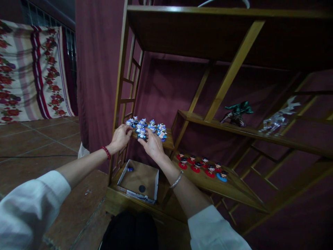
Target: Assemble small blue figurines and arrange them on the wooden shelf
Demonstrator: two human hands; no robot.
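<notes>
A group of small purple-and-white figurines (pixel 152 129) stands close together on a small wooden shelf. My right hand (pixel 154 145) has its thumb and fingers at the front figurine (pixel 142 133), which is upright on a dark round base at the shelf's front edge. At the group's left end, my left hand (pixel 121 136) is closed with bent fingers, just below the leftmost figurine (pixel 128 123). Whatever lies between its fingertips, if anything, is hidden.
Below stands an open cardboard box (pixel 156 189) holding a small purple piece (pixel 130 169) and a dark disc (pixel 142 188). Several dark-haired figurines on red bases (pixel 197 166) occupy the lower right shelf. A green-caped figure (pixel 238 113) and a clear horse-like ornament (pixel 279 118) stand higher.
</notes>
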